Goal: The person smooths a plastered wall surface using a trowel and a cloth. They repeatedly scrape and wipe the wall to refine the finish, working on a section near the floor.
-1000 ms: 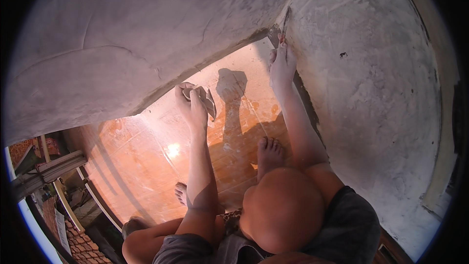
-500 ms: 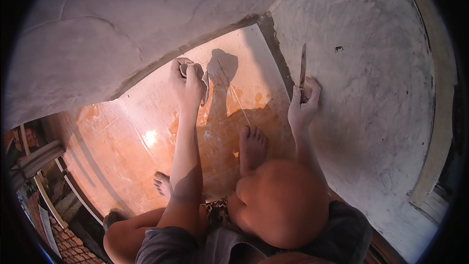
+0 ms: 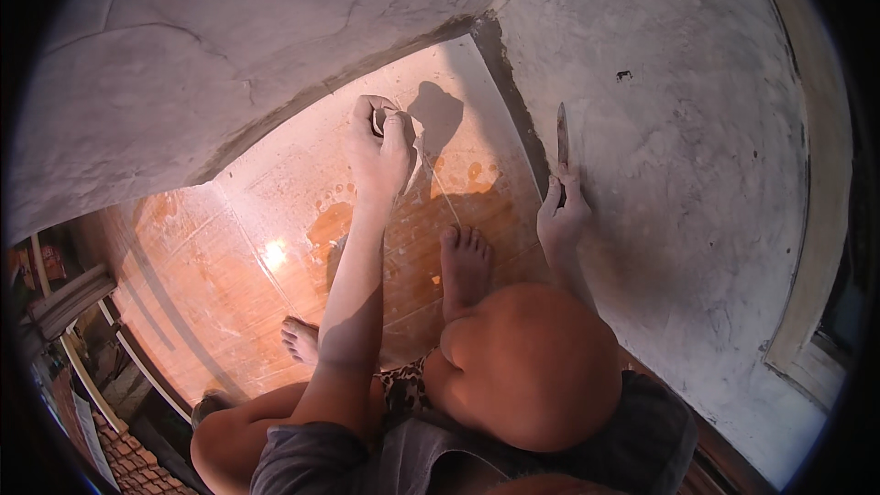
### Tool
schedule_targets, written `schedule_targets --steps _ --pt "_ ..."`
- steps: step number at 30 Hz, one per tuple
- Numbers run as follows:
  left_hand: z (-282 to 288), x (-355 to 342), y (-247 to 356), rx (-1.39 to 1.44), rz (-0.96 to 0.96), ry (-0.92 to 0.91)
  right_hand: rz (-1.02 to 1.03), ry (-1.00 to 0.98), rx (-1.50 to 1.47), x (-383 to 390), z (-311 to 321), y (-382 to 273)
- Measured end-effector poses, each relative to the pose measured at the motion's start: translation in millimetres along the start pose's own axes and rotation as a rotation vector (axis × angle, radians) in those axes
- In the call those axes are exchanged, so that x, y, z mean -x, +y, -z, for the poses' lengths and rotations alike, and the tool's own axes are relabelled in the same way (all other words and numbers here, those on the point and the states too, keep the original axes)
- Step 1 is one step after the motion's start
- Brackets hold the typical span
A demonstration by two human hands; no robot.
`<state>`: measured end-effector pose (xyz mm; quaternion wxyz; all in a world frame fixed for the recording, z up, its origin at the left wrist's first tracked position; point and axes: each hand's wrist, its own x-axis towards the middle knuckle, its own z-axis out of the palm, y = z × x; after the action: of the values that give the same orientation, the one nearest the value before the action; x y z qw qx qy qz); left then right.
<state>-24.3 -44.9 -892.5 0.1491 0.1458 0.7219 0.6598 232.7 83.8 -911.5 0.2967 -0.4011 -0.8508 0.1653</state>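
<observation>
My left hand (image 3: 378, 151) is raised over the tiled floor, its fingers curled around a thin, dusty grey folded sheet (image 3: 414, 163). Part of the sheet hangs out past the palm; its material is not clear. Beside the right wall, my right hand (image 3: 563, 213) grips a knife (image 3: 562, 136) by its lower end. The narrow blade points away from me and upward, with dark and rusty-looking patches on it. Pale dust coats both hands and the left forearm.
Grey plastered walls (image 3: 137, 101) meet at a corner ahead, with a rough dark strip (image 3: 502, 60) along their base. Dust and wet-looking patches mark the orange tiles (image 3: 211, 247). My feet (image 3: 467, 261) are on them. A frame (image 3: 811, 174) edges the right wall; railings (image 3: 69, 298) stand at left.
My left hand has shifted right with the sheet and turned slightly. My right hand has drawn a little nearer to me with the knife. The whole view has shifted slightly.
</observation>
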Motion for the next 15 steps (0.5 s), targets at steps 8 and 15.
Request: schedule_targets --steps 8,15 --pt "15 -5 10 0.057 -0.086 0.058 0.016 0.041 -0.015 -1 4 7" --pt "11 1 8 0.108 0.009 0.032 -0.111 -0.121 -0.024 7 -11 10"
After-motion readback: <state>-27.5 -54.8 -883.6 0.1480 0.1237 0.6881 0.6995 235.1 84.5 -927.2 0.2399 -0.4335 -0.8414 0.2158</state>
